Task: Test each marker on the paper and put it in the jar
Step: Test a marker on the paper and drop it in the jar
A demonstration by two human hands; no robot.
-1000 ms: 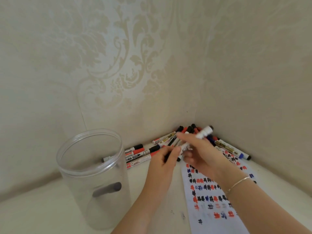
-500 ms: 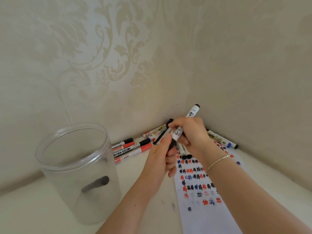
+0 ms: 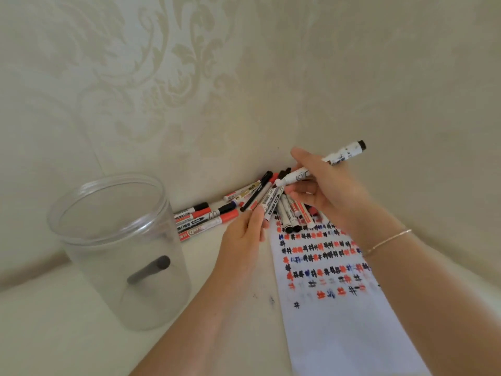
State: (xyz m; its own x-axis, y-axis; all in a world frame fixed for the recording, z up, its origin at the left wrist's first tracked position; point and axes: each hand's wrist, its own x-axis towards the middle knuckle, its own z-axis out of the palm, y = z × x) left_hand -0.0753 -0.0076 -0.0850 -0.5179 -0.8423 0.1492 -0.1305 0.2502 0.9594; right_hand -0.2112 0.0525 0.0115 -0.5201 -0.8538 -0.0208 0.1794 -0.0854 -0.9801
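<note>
Right hand (image 3: 329, 191): fingers curled round a white marker (image 3: 322, 164), held above the pile, black end up and to the right.
Left hand (image 3: 245, 230): fingertips pinched near the pile's front; whether holding anything, cannot tell.
Marker pile (image 3: 235, 210): loose in the wall corner.
Paper (image 3: 333, 294): under the right forearm, rows of red, black, blue marks.
Jar (image 3: 119, 248): clear, upright, left, one dark marker inside.

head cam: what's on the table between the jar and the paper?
In the head view, the left hand and its forearm cross that stretch, between the jar and the paper. Farther back lies a row of markers. The rest is bare tabletop.
</note>
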